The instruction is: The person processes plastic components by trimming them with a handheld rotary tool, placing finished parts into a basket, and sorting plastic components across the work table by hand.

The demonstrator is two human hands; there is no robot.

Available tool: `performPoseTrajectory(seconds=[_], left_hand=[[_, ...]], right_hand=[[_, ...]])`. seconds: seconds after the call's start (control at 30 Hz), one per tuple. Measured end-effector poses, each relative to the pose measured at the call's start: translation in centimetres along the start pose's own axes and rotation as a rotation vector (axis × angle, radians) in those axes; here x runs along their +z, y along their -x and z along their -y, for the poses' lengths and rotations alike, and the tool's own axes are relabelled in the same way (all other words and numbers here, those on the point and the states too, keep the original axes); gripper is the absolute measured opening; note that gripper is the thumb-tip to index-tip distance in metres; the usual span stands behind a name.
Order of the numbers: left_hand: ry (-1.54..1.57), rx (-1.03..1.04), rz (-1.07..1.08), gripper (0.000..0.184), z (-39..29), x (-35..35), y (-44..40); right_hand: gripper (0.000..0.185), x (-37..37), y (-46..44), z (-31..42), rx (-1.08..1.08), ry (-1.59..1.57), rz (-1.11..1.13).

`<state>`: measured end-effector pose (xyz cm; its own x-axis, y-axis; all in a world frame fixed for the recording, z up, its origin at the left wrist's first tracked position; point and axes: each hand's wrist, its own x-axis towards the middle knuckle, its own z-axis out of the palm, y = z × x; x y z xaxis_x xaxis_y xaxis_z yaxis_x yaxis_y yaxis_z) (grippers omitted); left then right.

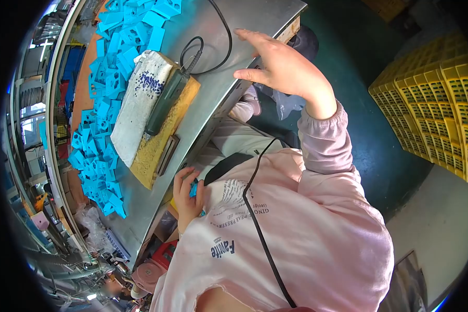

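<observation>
My left hand (187,200) is by the table's front edge, close to my shirt, with its fingers curled around a small blue plastic part (194,188), mostly hidden. My right hand (286,67) is held up over the table edge, thumb apart from the stretched fingers, with nothing in it. Between the hands and a pile of bright blue plastic parts (106,112) lies a yellow foam block (179,122). A white cloth pad (132,117) with dark blue specks covers part of it. On top rests a dark green corded hand tool (166,104).
A black cord (229,34) loops over the metal table (208,96). Another black cable (260,229) runs down my shirt. Yellow plastic crates (431,99) are stacked on the right. A metal rail (52,130) runs past the table's far side.
</observation>
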<state>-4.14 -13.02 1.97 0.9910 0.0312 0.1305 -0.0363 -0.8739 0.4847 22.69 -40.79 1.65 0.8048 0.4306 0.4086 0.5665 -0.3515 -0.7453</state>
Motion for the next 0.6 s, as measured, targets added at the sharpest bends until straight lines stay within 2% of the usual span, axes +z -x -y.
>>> performPoseTrajectory(seconds=[0.1,0.2,0.37,0.5,0.6], left_hand=[[-0.010,0.025,0.004,0.026,0.2,-0.2,-0.5],[-0.010,0.039,-0.003,0.026,0.4,-0.5,-0.7],[0.019,0.053,-0.074,0.027,1.6,-1.2,0.7],[0.051,0.057,-0.154,0.027,2.5,-2.6,2.4],[0.037,0.072,-0.245,0.026,4.0,-3.7,2.9]], right_hand=[[0.077,0.0,0.0,-0.2,0.076,0.044,0.053],[0.074,0.2,0.1,0.2,0.037,0.124,0.049],[0.065,0.6,-0.1,3.0,0.062,0.086,0.141],[0.049,2.6,-1.1,6.8,0.079,0.003,0.272],[0.034,6.6,-1.7,7.5,0.209,-0.353,0.350]])
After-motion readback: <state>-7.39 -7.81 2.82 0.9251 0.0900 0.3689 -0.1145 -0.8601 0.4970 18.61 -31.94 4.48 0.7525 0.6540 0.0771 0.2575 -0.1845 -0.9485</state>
